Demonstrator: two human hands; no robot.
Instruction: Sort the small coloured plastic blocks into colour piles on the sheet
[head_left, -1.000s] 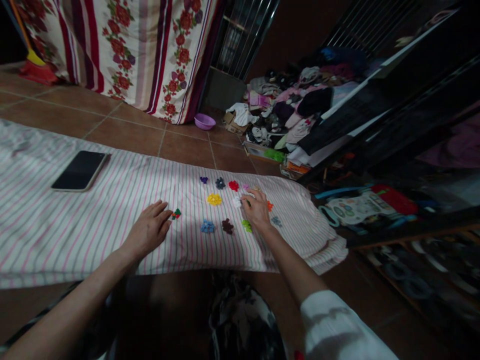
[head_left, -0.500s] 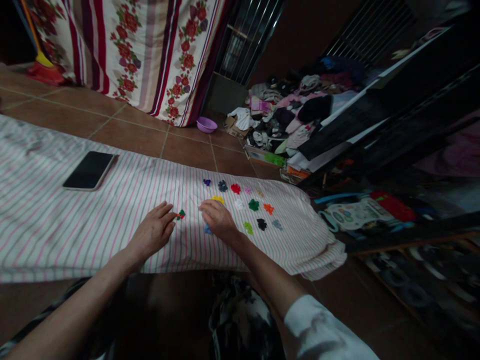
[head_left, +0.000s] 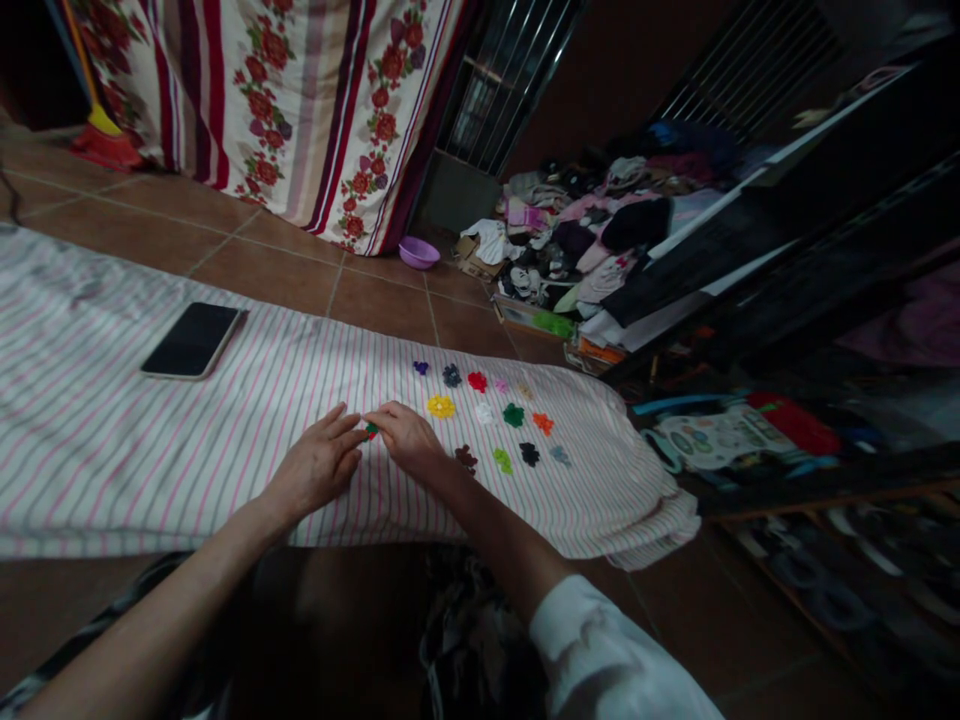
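Note:
Between my two hands, on the striped cloth (head_left: 247,440), lies a small green-and-red piece (head_left: 371,429) that looks like joined plastic bits. My left hand (head_left: 319,462) rests on the cloth, thumb and fingers closed at the piece's left edge. My right hand (head_left: 407,437) reaches over from the right, its fingertips pinched together at the piece's upper right; anything tiny between them is hidden. Little heaps of coloured bits lie to the right, among them yellow (head_left: 441,406), brown (head_left: 466,458), red (head_left: 477,381), dark green (head_left: 513,414) and black (head_left: 529,454).
A phone (head_left: 191,341) lies on the cloth at the left. Beyond the cloth are a tiled floor, a purple basin (head_left: 418,253), a floral curtain (head_left: 315,120) and a red broom (head_left: 106,143). Heaped clothes (head_left: 585,225) and a dark shelf (head_left: 750,490) fill the right side.
My right hand has moved left from beside the yellow heap to the green-and-red piece, uncovering the yellow and brown heaps. My left hand stays by the piece. The view has shifted slightly.

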